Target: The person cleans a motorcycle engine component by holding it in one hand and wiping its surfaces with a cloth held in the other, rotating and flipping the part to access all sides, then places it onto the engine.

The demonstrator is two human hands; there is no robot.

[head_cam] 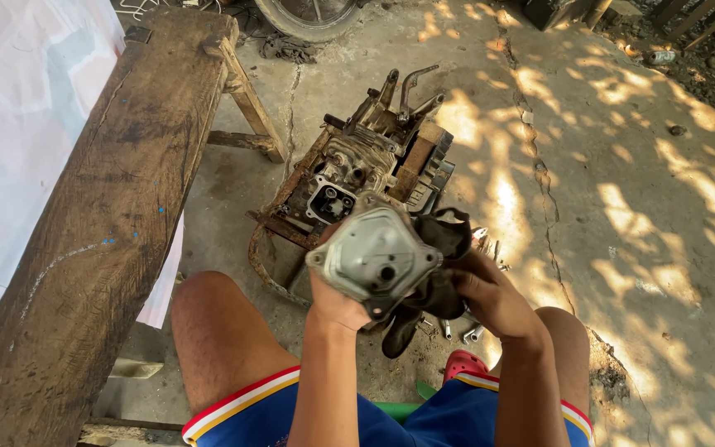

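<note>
Person sat low over a stripped small engine (357, 178) that lay on the cracked concrete floor (639, 207), knees either side. Both hands were up in front of it.

Step in hand, as I judged it: wiping down the grey metal cover (374, 257) w/ the dark rag (440, 265). To do that well: keep the cover braced from below so it can't twist, work the rag into corners & round the bolt holes, not just the flat face. Keep the mating edge off the gritty floor. Mind the loose bolts (461, 333) down by the feet, easy to kick away. A greasy casting could slip, so the supporting hand should stay well under it.

Grip:
- Left hand (337, 302) was under/behind the cover, fingers closed round its lower edge, holding it tilted up toward the camera. Clamped on the cover, though most fingers were hidden behind it.
- Right hand (490, 298) was closed round the rag, bunched against the cover's right side. Rag touched the cover; part hung down below it.

Cover was held in the air, just in front of & above the engine, not touching it as far as I could tell.

Around: heavy wooden bench (117, 207) to the left, nothing on it in view; a tyre (308, 16) at the top edge; a red sandal (461, 364) on the right foot.
</note>
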